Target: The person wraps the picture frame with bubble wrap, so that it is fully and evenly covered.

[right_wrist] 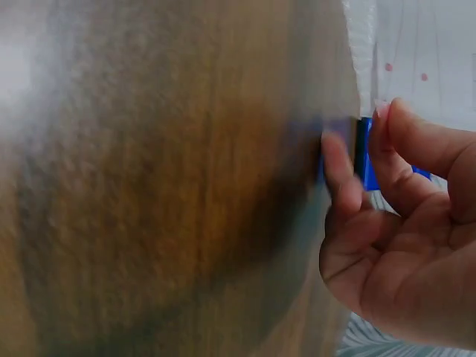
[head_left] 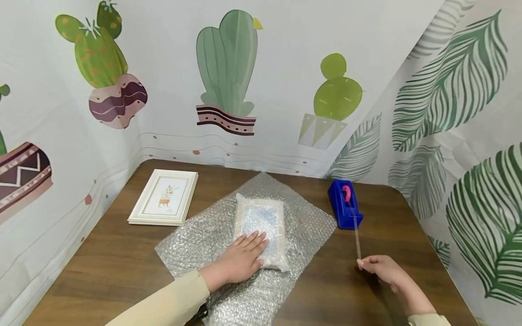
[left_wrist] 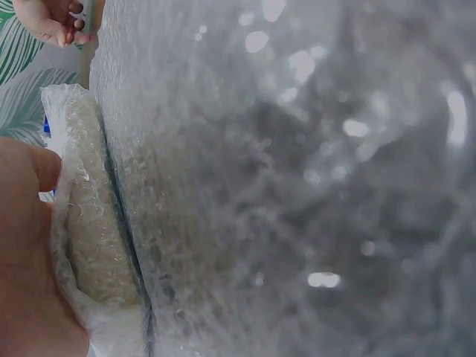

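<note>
A bubble-wrapped picture frame (head_left: 261,213) lies on a spread sheet of bubble wrap (head_left: 195,240). My left hand (head_left: 241,260) rests on the near end of the wrapped frame, its fingers straight. To the right, my right hand (head_left: 381,268) pinches the end of a strip of clear tape (head_left: 357,242) between thumb and fingertips. That strip runs taut from a blue tape dispenser (head_left: 340,206) with a pink core. In the right wrist view the blue dispenser (right_wrist: 370,160) shows behind the pinching fingers.
At the back left of the wooden table (head_left: 102,262) lies a white picture frame (head_left: 163,197) with a potted plant print. A small black object (head_left: 200,313) shows by the left sleeve, mostly hidden. Printed cloth (head_left: 281,90) stands behind the table and along its sides.
</note>
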Demonstrator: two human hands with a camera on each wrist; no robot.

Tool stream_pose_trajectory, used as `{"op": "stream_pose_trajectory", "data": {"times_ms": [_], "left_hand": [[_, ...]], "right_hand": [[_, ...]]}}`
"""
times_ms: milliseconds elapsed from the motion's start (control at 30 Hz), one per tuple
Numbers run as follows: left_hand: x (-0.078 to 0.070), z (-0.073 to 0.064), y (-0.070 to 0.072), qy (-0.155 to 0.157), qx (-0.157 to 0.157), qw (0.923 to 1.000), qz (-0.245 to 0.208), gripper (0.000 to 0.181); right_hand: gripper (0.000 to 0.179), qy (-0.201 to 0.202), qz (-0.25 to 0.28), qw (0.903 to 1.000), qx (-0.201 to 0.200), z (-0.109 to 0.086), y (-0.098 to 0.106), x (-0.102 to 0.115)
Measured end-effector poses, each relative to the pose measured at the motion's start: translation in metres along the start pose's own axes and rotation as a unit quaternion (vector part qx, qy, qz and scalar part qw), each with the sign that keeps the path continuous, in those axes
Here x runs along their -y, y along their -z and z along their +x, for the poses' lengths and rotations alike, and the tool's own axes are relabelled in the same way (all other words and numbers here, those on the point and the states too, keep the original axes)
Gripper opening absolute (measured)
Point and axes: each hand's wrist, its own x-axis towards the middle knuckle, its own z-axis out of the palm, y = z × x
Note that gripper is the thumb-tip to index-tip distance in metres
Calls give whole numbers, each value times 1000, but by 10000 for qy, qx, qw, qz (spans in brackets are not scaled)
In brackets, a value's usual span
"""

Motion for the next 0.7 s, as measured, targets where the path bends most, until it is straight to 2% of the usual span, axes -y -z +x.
{"op": "stream_pose_trajectory", "data": {"times_ms": [100, 233, 467, 567, 700], "left_hand": [[1, 0, 1, 13, -29, 10000, -1, 57], [3, -2, 2, 38, -24, 10000, -67, 56], [4, -4, 3, 119, -33, 9999, -99, 56], [4, -4, 1, 103, -46, 9998, -136, 56], [4, -4, -1, 66, -51, 9998, -167, 56]], "right_hand": [[35, 206, -367, 9989, -209, 5, 0, 0], [30, 296, -464, 9968, -582, 13, -8, -6], [15, 728, -883, 9828, -1448, 23, -26, -14], [8, 1155, -846, 9720, -1864, 23, -33, -22], [10, 1829, -958, 9463, -2487, 21, -42, -31]]}}
